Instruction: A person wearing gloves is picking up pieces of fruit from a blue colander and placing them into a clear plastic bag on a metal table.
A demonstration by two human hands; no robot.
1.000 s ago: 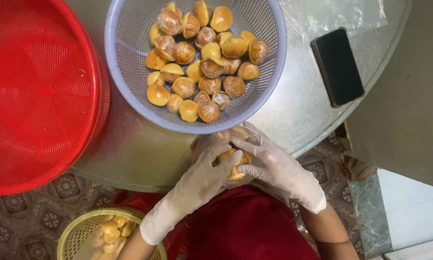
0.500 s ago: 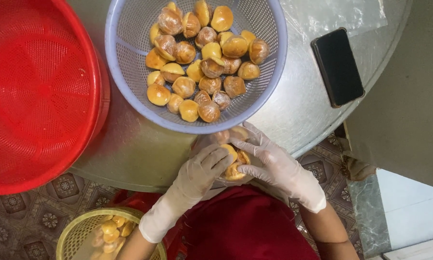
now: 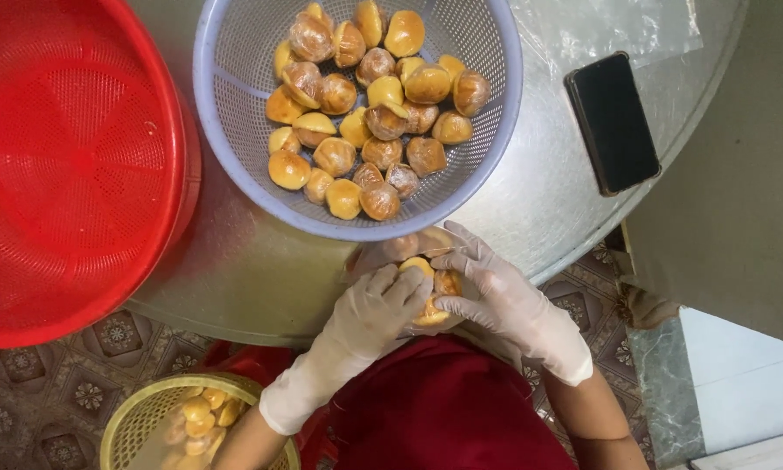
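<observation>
Both my hands wear white gloves and meet at the near edge of the round metal table [image 3: 261,278]. My left hand [image 3: 369,313] and my right hand [image 3: 487,292] are closed together around small golden-brown buns in a clear plastic bag [image 3: 426,287]. Just beyond them stands a pale blue mesh basket [image 3: 226,130] holding several golden buns [image 3: 365,113], some wrapped in clear film.
A big red mesh basket [image 3: 69,165] sits at the left of the table. A black phone [image 3: 611,122] lies at the right, with a clear plastic sheet [image 3: 609,30] behind it. Below the table, a yellow basket [image 3: 134,426] with several buns rests above the patterned floor tiles [image 3: 52,392].
My left hand's fingers have shifted slightly over the buns in the bag; both hands stay at the same spot by the table edge.
</observation>
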